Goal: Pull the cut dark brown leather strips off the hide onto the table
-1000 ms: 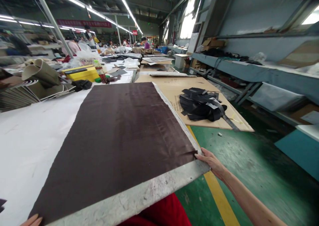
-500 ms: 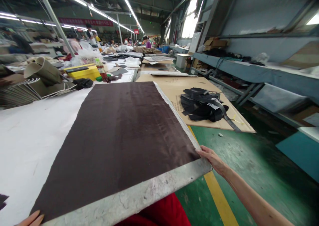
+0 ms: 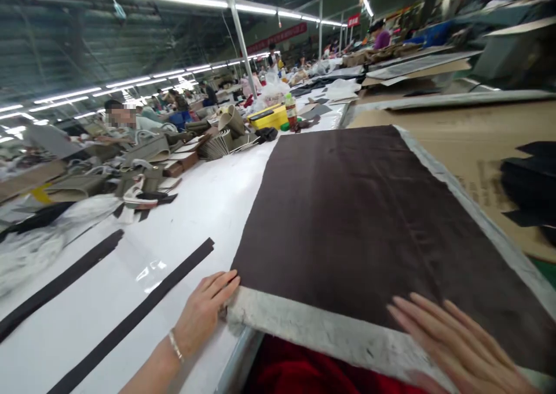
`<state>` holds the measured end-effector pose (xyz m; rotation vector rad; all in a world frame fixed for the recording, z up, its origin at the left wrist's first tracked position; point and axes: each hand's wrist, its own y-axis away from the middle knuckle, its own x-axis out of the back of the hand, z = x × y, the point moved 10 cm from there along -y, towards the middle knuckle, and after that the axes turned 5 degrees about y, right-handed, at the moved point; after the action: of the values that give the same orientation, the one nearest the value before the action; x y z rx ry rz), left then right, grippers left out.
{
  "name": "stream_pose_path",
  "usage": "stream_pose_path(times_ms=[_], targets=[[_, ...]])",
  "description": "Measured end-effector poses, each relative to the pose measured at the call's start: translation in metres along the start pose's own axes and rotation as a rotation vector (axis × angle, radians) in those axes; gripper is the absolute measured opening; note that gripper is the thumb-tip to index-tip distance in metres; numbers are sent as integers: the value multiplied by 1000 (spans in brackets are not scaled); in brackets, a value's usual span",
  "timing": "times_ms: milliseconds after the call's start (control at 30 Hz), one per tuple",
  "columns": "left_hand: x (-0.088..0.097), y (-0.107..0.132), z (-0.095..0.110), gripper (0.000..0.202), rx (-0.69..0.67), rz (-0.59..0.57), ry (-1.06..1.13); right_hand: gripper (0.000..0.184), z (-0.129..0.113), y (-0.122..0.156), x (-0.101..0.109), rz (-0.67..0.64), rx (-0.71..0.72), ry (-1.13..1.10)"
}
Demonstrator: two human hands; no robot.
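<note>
Your left hand [image 3: 204,313] lies flat on the white bench [image 3: 130,232], fingers straight and close together, their tips touching the near left corner of the grey board [image 3: 313,327]; it grips nothing. Your right hand [image 3: 456,342] is spread open, palm down, on the near edge of the brown fabric sheet [image 3: 369,220], also clamped on nothing. The sheet lies flat on the board, covering it except for a grey margin along the near and right sides. Its long axis runs straight away from you toward the bench's far end. The right hand is the nearer one, already on the cloth, while the left is just off its corner. Two dark strips [image 3: 130,318] lie on the bench to the left of your left hand, well apart from the board. A yellow box [image 3: 269,117] stands near the far end beside a bottle [image 3: 291,109]; whether anything is in it cannot be told. Black cut pieces [image 3: 530,191] sit on cardboard [image 3: 478,145] to the right.
</note>
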<state>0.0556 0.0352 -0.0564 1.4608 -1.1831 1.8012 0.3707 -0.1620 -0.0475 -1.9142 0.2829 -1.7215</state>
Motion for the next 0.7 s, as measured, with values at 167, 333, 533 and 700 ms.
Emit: stream_pose_path(times_ms=[167,333,533,700], targets=[[1,0,2,53,-30,-3,9,59,-126,-94,-35,-59,398,40],[0,0,3,53,-58,-14,-15,90,-138,-112,-75,-221,374,-32],[-4,-2,4,64,-34,-98,-57,91,-123,-97,-84,-321,311,-87],[-5,2,4,71,-52,-96,-99,88,-100,-77,-70,-414,215,-127]])
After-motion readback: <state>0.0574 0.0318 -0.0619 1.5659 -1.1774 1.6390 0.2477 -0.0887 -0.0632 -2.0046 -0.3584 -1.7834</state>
